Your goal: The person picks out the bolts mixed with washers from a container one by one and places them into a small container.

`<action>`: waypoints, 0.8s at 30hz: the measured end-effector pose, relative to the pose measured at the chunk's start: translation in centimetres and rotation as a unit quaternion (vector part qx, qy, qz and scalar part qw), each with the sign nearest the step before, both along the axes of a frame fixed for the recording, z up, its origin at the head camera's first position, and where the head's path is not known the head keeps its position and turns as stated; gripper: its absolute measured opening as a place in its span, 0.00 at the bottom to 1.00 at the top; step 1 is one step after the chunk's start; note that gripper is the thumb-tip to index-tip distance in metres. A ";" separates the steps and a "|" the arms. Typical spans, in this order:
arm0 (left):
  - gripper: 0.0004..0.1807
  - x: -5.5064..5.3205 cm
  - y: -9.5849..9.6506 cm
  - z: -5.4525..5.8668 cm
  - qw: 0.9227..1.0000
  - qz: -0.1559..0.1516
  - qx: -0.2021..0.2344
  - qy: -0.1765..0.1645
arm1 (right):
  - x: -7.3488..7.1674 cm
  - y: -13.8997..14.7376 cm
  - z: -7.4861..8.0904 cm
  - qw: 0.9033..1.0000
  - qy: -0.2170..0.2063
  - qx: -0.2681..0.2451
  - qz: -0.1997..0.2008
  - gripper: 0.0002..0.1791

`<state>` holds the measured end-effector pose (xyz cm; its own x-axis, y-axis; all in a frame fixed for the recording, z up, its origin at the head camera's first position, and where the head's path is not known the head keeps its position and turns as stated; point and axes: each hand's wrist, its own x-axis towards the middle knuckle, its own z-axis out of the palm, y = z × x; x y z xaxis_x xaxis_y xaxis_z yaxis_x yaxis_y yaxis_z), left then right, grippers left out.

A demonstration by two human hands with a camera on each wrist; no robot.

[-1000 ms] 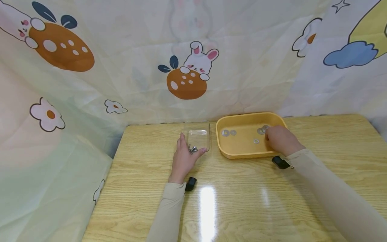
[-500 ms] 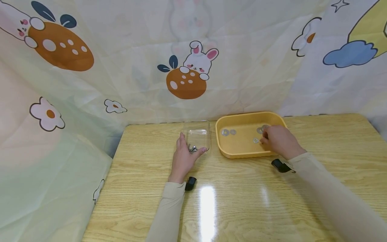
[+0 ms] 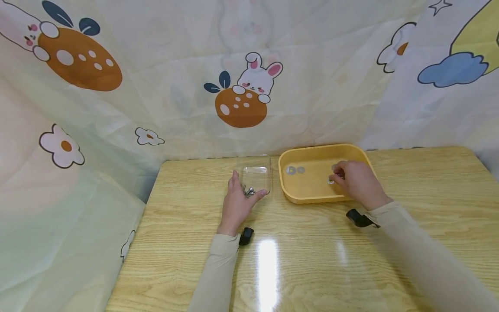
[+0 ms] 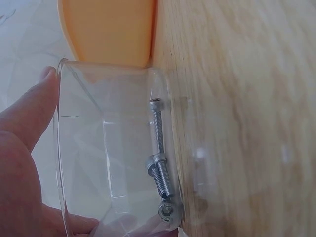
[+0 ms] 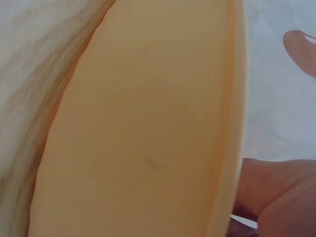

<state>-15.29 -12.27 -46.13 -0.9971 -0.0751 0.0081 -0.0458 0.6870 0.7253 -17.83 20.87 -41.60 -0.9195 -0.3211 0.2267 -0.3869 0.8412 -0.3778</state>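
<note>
My left hand (image 3: 235, 208) holds a clear plastic box (image 4: 81, 148) at its near end, thumb and fingers spread around the sides. Several socket-head bolts (image 4: 158, 128) lie inside the box near that hand. My right hand (image 3: 360, 182) is over the yellow tray (image 3: 312, 197), fingers curled, thumb and index fingertips just above a small washer (image 3: 330, 181). Whether they pinch anything is too small to tell. Flat washers (image 3: 290, 170) lie at the tray's left, and another is partly covered by the right fingers. In the right wrist view, the tray wall hides most of the right hand (image 5: 281, 197).
A wooden table (image 3: 312, 251) carries both containers, side by side near its back edge. The patterned cloth (image 3: 175, 108) hangs right behind them and along the left side. A black wrist camera (image 3: 246, 236) sits at each cuff.
My right hand has shifted left within the tray, from the right-hand washers toward the small middle one, thumb and index moving apart. The left hand and clear box stay put.
</note>
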 end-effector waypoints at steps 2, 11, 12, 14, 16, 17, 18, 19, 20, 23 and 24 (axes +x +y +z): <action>0.67 0.0 0.0 0.0 1.000 -0.001 -0.001 -0.001 | 0.1 -0.3 0.0 1.000 0.007 -0.014 -0.004 0.09; 0.67 0.0 0.0 0.0 1.000 -0.004 0.004 -0.002 | 1.0 -1.5 -0.4 0.997 0.038 -0.061 -0.029 0.09; 0.67 0.0 0.0 0.0 1.000 -0.004 0.003 -0.001 | 1.0 -1.6 -0.4 0.996 0.042 -0.065 -0.032 0.09; 0.68 0.0 0.0 0.0 1.000 -0.003 0.002 -0.001 | 1.2 -1.8 -0.5 0.996 0.049 -0.072 -0.035 0.08; 0.67 0.0 0.0 0.0 1.000 -0.003 0.002 0.000 | 1.3 -2.0 -0.5 0.995 0.052 -0.077 -0.039 0.08; 0.67 0.0 0.0 0.0 1.000 -0.003 0.002 0.001 | 1.4 -2.2 -0.5 0.995 0.053 -0.078 -0.041 0.08; 0.67 0.0 0.0 0.0 1.000 -0.002 0.002 0.001 | 1.4 -2.3 -0.4 0.994 0.054 -0.080 -0.042 0.08; 0.67 0.0 0.0 0.0 1.000 -0.002 0.002 0.001 | 1.5 -2.4 -0.4 0.994 0.054 -0.082 -0.044 0.08; 0.67 0.0 0.0 -0.1 1.000 -0.002 0.002 0.001 | 1.5 -2.5 -0.4 0.994 0.053 -0.084 -0.047 0.08; 0.68 0.1 0.0 -0.1 1.000 -0.001 0.001 -0.001 | 1.6 -2.9 -0.3 0.993 0.058 -0.091 -0.048 0.08; 0.68 0.0 0.0 -0.1 1.000 -0.001 0.001 -0.002 | 1.6 -3.0 -0.3 0.993 0.062 -0.094 -0.047 0.08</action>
